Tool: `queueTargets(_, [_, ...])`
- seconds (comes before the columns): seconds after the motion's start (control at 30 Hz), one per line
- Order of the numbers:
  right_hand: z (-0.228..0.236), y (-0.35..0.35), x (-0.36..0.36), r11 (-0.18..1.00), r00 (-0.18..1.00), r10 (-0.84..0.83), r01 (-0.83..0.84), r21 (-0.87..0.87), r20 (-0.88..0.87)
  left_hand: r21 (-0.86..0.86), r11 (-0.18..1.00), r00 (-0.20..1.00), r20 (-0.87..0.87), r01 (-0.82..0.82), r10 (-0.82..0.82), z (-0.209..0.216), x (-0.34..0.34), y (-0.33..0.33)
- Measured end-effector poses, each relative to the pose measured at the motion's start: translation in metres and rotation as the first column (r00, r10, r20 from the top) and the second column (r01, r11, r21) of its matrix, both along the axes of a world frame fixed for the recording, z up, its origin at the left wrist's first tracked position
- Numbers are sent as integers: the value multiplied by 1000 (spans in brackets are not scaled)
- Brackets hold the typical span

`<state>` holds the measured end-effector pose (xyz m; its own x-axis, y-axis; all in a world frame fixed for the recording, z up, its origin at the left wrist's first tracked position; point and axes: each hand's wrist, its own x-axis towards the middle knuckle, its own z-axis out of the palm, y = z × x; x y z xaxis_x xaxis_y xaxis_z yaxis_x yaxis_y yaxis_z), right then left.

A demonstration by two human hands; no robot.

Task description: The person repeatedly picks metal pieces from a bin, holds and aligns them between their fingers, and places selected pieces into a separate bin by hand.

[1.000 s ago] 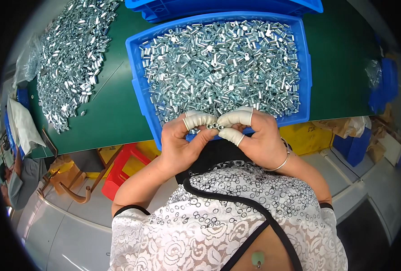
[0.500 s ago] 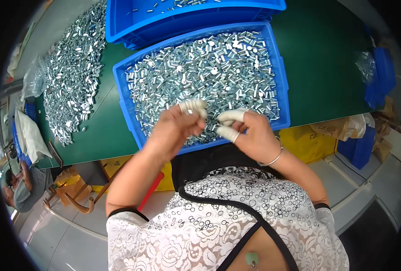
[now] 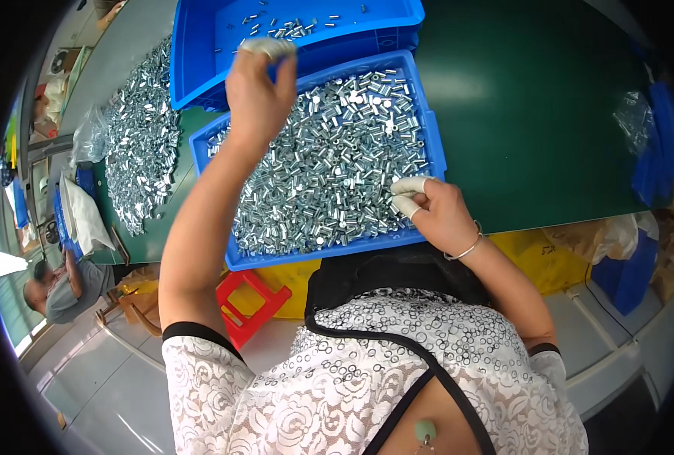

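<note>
Green bench (image 3: pixel 519 152): spread out ahead of us, running left to right under both bins
Near blue bin (image 3: pixel 435 144): closest to us, heaped with small metal cylinders (image 3: pixel 329 171)
Far blue bin (image 3: pixel 397 39): just beyond the near one, with a sparse scatter of loose cylinders (image 3: pixel 291 30) on its floor
Heap of metal pieces (image 3: pixel 141 148): left of the bins, lying on the bench
Our left hand (image 3: pixel 257 98): stretched over the far bin's near wall, the nearer hand to the loose cylinders, which lie just to the far side of its grip and a little right
Left grip: blurred and seen from the back, so we cannot tell whether it grasps anything
Our right hand (image 3: pixel 441 216): over the near bin's near right part, the nearer hand to the heaped cylinders, most of which lie left and far from its grip
Right grip: thumb and finger in white covers (image 3: pixel 408 206), curled toward each other; we cannot tell whether a cylinder sits between the tips
Heaped cylinders' long axes: no shared direction, several turned end-on so that we see round ends
Loose cylinders' long axes: mixed, a couple on the right lying roughly left to right
</note>
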<state>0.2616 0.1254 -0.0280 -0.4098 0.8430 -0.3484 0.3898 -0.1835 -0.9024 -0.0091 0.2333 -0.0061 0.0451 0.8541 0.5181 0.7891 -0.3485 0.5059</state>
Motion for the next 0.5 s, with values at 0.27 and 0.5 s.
queueTargets(0.27, [-8, 57, -28, 920, 972, 145, -201, 336, 185, -582, 811, 956, -267, -58, -122, -39, 33, -65])
queueTargets(0.5, [-36, 85, -84, 724, 853, 164, -445, 527, 495, -844, 531, 986, -142, -75, -87, -34, 27, -46])
